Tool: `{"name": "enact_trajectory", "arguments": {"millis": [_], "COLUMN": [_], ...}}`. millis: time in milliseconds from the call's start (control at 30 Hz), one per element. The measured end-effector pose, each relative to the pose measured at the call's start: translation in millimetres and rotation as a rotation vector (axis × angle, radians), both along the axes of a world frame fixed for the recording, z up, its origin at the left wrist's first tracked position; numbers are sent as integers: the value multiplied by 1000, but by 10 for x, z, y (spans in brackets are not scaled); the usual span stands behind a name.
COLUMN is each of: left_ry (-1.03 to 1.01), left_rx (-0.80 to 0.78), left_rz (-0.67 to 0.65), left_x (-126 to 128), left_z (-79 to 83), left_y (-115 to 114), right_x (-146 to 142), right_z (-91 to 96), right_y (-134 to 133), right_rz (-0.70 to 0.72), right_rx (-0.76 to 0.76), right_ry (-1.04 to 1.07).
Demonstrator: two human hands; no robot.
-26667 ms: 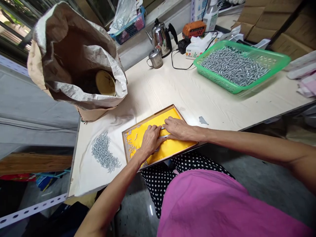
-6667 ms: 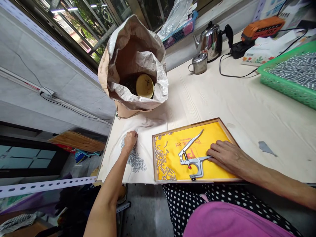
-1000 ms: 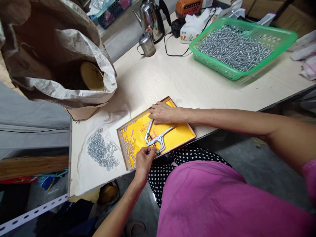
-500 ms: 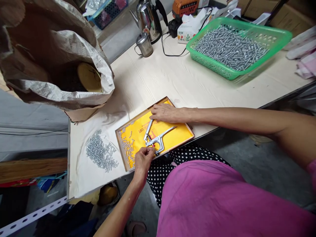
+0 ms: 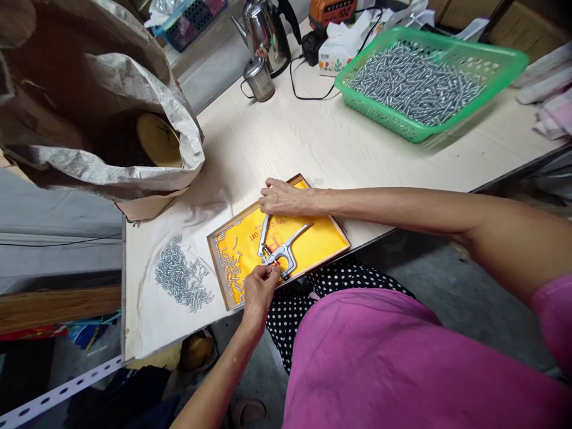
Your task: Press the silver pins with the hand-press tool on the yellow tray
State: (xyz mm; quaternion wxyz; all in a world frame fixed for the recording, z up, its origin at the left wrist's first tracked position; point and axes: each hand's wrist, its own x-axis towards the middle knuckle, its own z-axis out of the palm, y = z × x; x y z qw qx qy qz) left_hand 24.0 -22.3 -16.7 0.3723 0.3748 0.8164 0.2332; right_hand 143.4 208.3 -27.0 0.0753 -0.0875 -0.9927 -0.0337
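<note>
A pair of grey metal hand pliers (image 5: pixel 279 255) with a spring and a red part near its jaws lies over a shallow tray (image 5: pixel 325 245) with a yellow, printed bottom. My right hand (image 5: pixel 286 198) is curled over the end of the pliers' upper handle, by the tray's far rim. The lower handle stands free. My left hand (image 5: pixel 260 287) is closed in a pinch at the jaws; whatever is between its fingertips is hidden. Small silvery metal pins (image 5: pixel 231 262) lie scattered at the tray's left end.
A heap of similar pins (image 5: pixel 179 274) lies left of the tray on the table. A green basket (image 5: pixel 424 128) full of metal pieces stands back right. A large open sack (image 5: pixel 147 179) is at left. Behind are a metal mug (image 5: pixel 259 80), a kettle (image 5: pixel 268 39) and a tissue box (image 5: pixel 335 53).
My right hand has shifted left and toward the far rim, and the pliers' handles have swung slightly. My left hand stays pinched at the jaws.
</note>
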Motion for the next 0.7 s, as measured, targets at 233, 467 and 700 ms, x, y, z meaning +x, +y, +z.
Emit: {"name": "enact_trajectory", "arguments": {"millis": [233, 467, 700], "left_ry": [39, 63, 38], "left_rx": [-35, -14, -20], "left_rz": [23, 5, 17], "left_x": [56, 50, 57], "left_z": [19, 4, 2], "left_y": [31, 22, 22], "right_x": [140, 330, 543], "right_z": [-16, -77, -188], "right_y": [-84, -87, -159], "right_rz": [-4, -63, -133], "right_rx": [25, 63, 84], "right_ry": [5, 78, 102]}}
